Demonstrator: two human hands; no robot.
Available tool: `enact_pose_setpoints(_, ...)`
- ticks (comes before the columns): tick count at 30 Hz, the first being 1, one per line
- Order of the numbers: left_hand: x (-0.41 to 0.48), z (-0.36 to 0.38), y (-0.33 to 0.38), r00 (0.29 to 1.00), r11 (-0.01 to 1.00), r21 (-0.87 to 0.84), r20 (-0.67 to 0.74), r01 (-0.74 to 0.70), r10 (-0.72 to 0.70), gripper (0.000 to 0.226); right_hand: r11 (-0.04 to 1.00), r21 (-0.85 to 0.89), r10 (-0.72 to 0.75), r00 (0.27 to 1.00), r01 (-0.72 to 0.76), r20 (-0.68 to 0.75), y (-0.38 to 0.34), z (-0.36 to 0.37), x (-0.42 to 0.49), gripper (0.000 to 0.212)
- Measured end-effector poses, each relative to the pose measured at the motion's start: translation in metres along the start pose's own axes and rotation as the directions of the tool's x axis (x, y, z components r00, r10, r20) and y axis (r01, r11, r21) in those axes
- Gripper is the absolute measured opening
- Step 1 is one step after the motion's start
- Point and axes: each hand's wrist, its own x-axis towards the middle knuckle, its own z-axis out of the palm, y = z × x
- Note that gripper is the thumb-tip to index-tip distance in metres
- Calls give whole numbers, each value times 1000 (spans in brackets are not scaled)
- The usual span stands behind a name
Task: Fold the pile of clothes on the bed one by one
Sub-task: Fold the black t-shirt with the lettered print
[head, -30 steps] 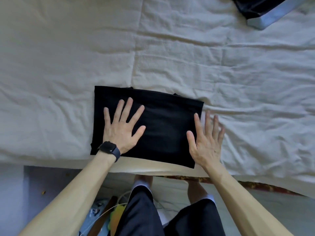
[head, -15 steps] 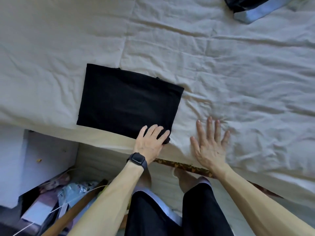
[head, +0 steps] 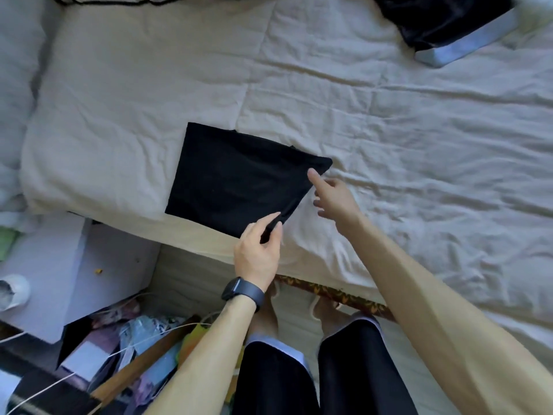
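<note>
A black garment [head: 236,178], folded into a flat rectangle, lies near the front edge of the bed [head: 389,139]. My left hand [head: 258,250], with a dark watch on the wrist, pinches the garment's near right corner between thumb and fingers. My right hand [head: 333,197] is beside the garment's right edge, and its fingertip touches the cloth near the far right corner. A second dark garment with a pale blue band [head: 443,25] lies at the bed's far right.
The cream sheet is wrinkled to the right of the folded garment. A grey pillow [head: 15,70] lies at the far left. Below the bed edge are a white box [head: 54,271], cables and loose clutter [head: 134,348] on the floor, beside my legs.
My left hand has closed its pinch on the garment's near right corner. My right hand left the sheet and moved up to the garment's right edge. The view shifted right and back.
</note>
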Motion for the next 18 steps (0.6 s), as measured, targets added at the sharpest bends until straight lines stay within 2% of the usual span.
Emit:
enact_pose_setpoints(2,-2,-1,1,997,997,25,19,-73,72,23,999,18,-29,999,29,35,-16,6,12,48)
enact_pose_setpoints(5,-1,-4,-1,992,992,59,58,-116,112,23,988,-133,-88,994,80,-57,-22,10,36,11)
enact_pose_setpoints(6,-1,-4,-3,991,991,64,71,-115,110,22,981,-178,-86,994,72,-72,-23,10,39,9)
enact_pose_setpoints(8,-1,-5,-6,992,994,64,93,-89,83,20,976,-216,-66,992,42,-106,-21,11,45,23)
enact_pose_setpoints(11,-1,-9,-15,990,995,78,131,-54,44,18,995,-99,-39,990,26,-135,-17,12,44,23)
enact_pose_setpoints(13,1,-17,-19,991,996,80,129,-30,20,18,1000,-6,-25,986,24,-167,-20,20,39,32)
enact_pose_setpoints(15,4,-30,-24,997,999,51,74,-1,-3,18,995,82,-36,980,53,-197,-29,34,32,41)
enact_pose_setpoints(18,16,-58,-41,996,996,-36,-45,81,-82,18,978,171,-85,977,120,-196,-50,72,25,33)
